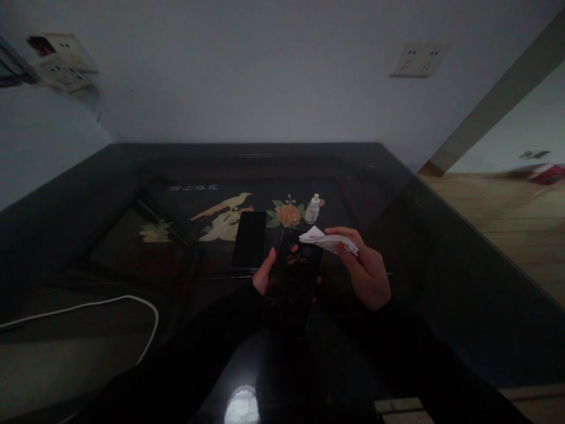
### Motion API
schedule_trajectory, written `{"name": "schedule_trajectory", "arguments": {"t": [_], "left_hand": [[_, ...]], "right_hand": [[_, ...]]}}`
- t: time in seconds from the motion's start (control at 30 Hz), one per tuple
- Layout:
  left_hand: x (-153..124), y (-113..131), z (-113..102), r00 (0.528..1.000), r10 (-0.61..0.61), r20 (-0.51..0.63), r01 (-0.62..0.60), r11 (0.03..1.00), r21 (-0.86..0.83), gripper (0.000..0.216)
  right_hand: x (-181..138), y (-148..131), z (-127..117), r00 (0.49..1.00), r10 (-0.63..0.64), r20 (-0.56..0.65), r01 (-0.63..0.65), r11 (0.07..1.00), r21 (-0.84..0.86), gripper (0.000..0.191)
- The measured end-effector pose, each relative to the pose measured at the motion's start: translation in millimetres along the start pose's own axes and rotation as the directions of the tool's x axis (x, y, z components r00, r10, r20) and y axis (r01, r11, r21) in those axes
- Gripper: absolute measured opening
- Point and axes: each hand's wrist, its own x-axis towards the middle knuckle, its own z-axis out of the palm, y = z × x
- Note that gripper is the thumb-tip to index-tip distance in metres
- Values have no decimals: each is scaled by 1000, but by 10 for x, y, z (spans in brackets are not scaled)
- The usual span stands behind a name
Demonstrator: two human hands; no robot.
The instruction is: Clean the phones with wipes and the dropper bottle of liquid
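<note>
- Phone case (pixel 293 291), dark, held a bit toward six o'clock from the middle of the view. Clock from here on is centred on the case, twelve toward the wall.
- Left hand (pixel 263 274) is gripping it: thumb on the nine o'clock edge, fingertips poking out around three, skin showing through the round openings up top.
- Right hand (pixel 368 274), at three o'clock, is pinching a crumpled white tissue (pixel 331 240) out toward one or two. The tissue's tip overlaps the case's top end in this view; can't tell if it's actually touching.
- What could go wrong, imo: the case is only held by its edges, so a hard push up top could tip it out of that grip.
- Tissue could snag on the rims of those openings and tear or leave lint, since it looks thin.
- The phone (pixel 249 240) lies flat at ten o'clock, right by the left thumb, so a careless swing of that hand might knock it.
- The small bottle (pixel 312 210) stands upright between twelve and one; a right-hand swing too far forward could topple it.
- Headcount: one case, one tissue, one phone, one bottle, two hands, all on or over one dark glossy table (pixel 441 259).
- Plus one white cable (pixel 106 301) way out at nine. Not counting the case openings, too dim to be sure.
</note>
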Motion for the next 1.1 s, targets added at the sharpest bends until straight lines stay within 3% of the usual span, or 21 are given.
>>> {"name": "schedule_trajectory", "arguments": {"t": [0.13,0.2,0.27,0.37,0.43,0.5,0.63,0.73,0.9,1.1], "left_hand": [[0,18,19,999,-38,25,39,999,-17,52],[4,19,35,998,-50,44,50,999,-7,56],[7,16,52,998,-32,59,32,999,5,55],[7,15,69,998,-31,49,31,1000,5,52],[4,14,67,999,-44,17,44,999,-1,53],[1,8,52,999,-37,-21,37,999,3,52],[-3,-31,5,998,50,-37,-48,997,60,46],[-6,-56,-19,996,90,-11,-89,994,66,45],[4,-36,-51,998,59,5,-59,998,32,52],[48,-46,-83,998,-56,15,56,998,35,59]], "right_hand": [[26,76,22,998,57,13,-59,982,177,26],[56,144,52,987,108,-115,-63,937,343,24],[79,215,75,944,153,-293,-2,889,458,21],[67,261,77,888,187,-421,34,885,464,18],[27,216,62,910,161,-382,-10,930,369,19],[-19,115,49,958,107,-265,-54,978,202,23],[-64,-98,58,997,-36,-70,33,999,-37,28],[-60,-144,70,996,-83,-33,80,993,-82,30],[-20,-106,55,997,-59,-41,56,996,-70,30],[114,-119,145,976,-196,96,204,975,-85,28]]}}
